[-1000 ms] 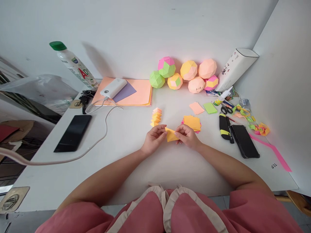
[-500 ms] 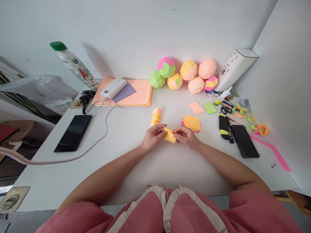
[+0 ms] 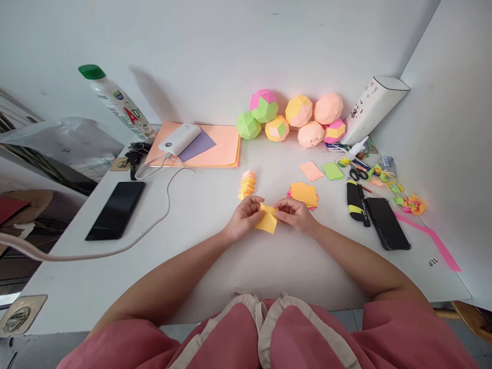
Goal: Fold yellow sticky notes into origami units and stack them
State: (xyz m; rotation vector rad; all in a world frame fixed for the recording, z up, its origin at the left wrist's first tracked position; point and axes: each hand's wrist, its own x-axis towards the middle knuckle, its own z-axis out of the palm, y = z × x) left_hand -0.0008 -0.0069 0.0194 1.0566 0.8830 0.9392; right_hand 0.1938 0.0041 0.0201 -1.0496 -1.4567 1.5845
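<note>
Between my two hands is a small yellow-orange paper sheet (image 3: 266, 221) with a crease showing. My left hand (image 3: 245, 217) pinches its left edge between thumb and fingers. At the opposite edge, my right hand (image 3: 295, 215) grips it the same way. Just beyond my left hand stands a short row of folded paper pieces (image 3: 248, 183), peach at the far end and yellow-orange nearer. A stack of square paper sheets (image 3: 304, 195), orange on top with pink edges below, lies just past my right hand. Peach sheets (image 3: 311, 171) and green sheets (image 3: 332, 170) lie behind it.
Several faceted paper balls (image 3: 300, 111) rest against the wall. On the right are scissors (image 3: 359, 174), a glue bottle (image 3: 353, 152), a utility knife (image 3: 354, 200), a phone (image 3: 388, 224) and paper scraps (image 3: 413, 204). A cable (image 3: 154, 225), a second phone (image 3: 116, 211) and a power bank (image 3: 179, 140) occupy the left.
The paper between my hands has opened out and shows more of its surface, its lower edge now reaching further toward me. Both hands stay in nearly the same place.
</note>
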